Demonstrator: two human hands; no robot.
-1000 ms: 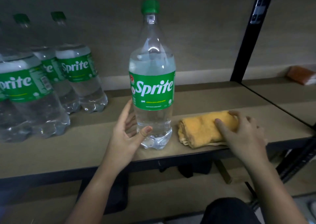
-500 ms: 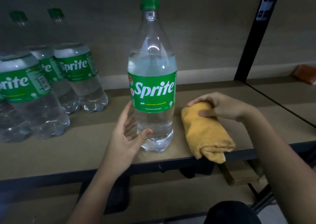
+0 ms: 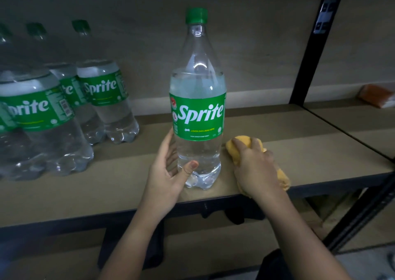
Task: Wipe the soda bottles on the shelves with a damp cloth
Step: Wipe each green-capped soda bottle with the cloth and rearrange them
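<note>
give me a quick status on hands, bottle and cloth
Left hand steadying upright clear plastic Sprite bottle. Right hand gripping folded yellow cloth beside it. Nothing in the way.

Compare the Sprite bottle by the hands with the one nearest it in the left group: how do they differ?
The front bottle stands alone near the shelf edge; the back-row bottle stands deeper, touching its neighbours. The left hand has its grip on the front bottle's lower body; nothing touches the back-row bottle. The yellow cloth, under the right hand, lies beside the front bottle only. Both are upright, with green caps, green labels and clear liquid.
</note>
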